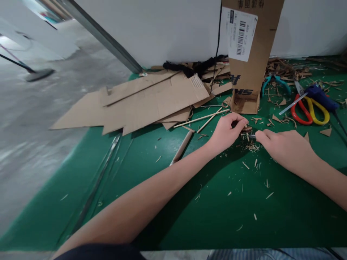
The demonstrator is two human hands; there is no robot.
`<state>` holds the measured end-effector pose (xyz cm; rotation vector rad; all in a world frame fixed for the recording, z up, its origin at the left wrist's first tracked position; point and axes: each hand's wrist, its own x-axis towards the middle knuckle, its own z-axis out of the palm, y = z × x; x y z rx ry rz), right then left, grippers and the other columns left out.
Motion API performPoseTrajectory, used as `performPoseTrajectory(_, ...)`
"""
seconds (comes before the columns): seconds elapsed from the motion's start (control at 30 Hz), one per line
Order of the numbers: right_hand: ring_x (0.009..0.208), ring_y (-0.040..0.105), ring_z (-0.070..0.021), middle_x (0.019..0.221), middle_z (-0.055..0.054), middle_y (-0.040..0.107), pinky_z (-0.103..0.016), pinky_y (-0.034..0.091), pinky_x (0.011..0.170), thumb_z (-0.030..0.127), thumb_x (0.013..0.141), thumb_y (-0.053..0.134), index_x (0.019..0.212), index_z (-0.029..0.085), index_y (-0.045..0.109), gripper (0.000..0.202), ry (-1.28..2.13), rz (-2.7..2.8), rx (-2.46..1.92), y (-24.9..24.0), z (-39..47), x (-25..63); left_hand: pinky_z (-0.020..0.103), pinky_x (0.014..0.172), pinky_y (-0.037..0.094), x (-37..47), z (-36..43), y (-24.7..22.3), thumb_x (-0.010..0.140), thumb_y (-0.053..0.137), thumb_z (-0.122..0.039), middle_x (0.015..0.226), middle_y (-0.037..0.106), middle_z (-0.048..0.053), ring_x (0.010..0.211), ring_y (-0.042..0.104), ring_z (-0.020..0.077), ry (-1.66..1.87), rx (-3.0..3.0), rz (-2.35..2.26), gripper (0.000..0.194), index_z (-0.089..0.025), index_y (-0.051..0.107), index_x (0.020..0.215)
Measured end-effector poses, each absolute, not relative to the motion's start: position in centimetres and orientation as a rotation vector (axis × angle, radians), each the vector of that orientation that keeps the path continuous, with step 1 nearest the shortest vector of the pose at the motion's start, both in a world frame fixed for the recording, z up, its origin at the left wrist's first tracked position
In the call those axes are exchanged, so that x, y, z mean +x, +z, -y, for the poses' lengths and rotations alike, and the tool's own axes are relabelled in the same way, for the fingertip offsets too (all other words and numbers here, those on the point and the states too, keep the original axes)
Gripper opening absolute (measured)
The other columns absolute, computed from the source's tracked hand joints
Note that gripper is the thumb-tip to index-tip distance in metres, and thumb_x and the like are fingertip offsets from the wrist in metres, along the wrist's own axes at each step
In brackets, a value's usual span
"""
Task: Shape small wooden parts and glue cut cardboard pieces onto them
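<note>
My left hand (pixel 226 130) is closed in a pinch around a small brown piece (pixel 246 129), which looks like cardboard or wood and is partly covered by the fingers. Just to its right, my right hand (pixel 284 146) is wrapped around a knife with a short metal blade (pixel 252 136); the handle is hidden in the fist. The blade points left, close to the brown piece, but I cannot tell whether they touch. A small heap of pale shavings (pixel 252 147) lies on the green table (pixel 217 209) below the blade.
Flat cardboard sheets (pixel 154 97) cover the back left. A tall cardboard piece with a label (pixel 251 47) stands behind my hands. Thin wooden sticks (pixel 202 118) and a brown tube (pixel 184 144) lie left. Teal pliers (pixel 276 82), red-yellow scissors (pixel 303 110) and a blue glue gun (pixel 322 97) lie right.
</note>
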<state>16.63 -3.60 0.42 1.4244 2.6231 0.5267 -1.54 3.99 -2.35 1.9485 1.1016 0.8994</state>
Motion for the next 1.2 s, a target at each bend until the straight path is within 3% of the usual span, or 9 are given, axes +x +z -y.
performPoseTrajectory(0.33,0.039,0.032,-0.0107,0.065,0.001,0.056,-0.029,0.007,0.047,0.000,0.078,0.038,0.088,0.018,0.051,0.024,0.511,-2.633,1.406,-0.2,4.4,16.8,0.027,0.065,0.045,-1.5,-3.9,-2.3,0.089,0.053,-0.024,0.076,0.064,0.004,0.071,0.058,0.0142,0.896,1.931,-1.100,0.017,-0.017,0.062,0.077)
performPoseTrajectory(0.47,0.040,0.032,-0.0108,0.062,0.001,0.057,-0.029,0.008,0.047,0.010,0.089,0.037,0.084,0.018,0.052,0.017,0.541,-2.690,1.450,-0.7,4.2,17.3,0.028,0.063,0.045,-1.5,-4.0,-2.3,0.089,0.053,-0.025,0.076,0.065,0.004,0.070,0.058,0.0145,0.890,1.940,-1.111,0.017,-0.018,0.062,0.076)
performPoseTrajectory(0.67,0.040,0.029,-0.0105,0.051,0.003,0.045,-0.029,0.006,0.048,0.023,0.096,0.034,0.075,0.018,0.049,0.026,0.712,-2.704,1.554,-1.3,3.3,17.8,0.028,0.068,0.048,-1.6,-4.1,-2.3,0.090,0.050,-0.023,0.078,0.066,0.004,0.073,0.060,0.0148,0.898,1.973,-1.091,0.018,-0.017,0.064,0.080)
performPoseTrajectory(1.0,0.045,0.035,-0.0105,0.059,0.001,0.051,-0.028,0.007,0.049,0.012,0.089,0.039,0.079,0.017,0.050,0.016,0.775,-2.759,1.465,-1.3,2.9,17.4,0.028,0.072,0.049,-1.6,-3.9,-2.1,0.091,0.047,-0.020,0.085,0.068,0.005,0.079,0.062,0.0151,0.876,1.951,-1.062,0.019,-0.017,0.064,0.083)
performPoseTrajectory(1.2,0.042,0.026,-0.0102,0.064,0.001,0.053,-0.029,0.006,0.048,0.003,0.082,0.036,0.086,0.018,0.052,0.023,0.644,-2.720,1.415,-0.6,3.1,17.2,0.028,0.073,0.049,-1.6,-3.9,-2.1,0.092,0.046,-0.018,0.088,0.068,0.005,0.079,0.062,0.0149,0.867,1.976,-1.057,0.019,-0.017,0.063,0.082)
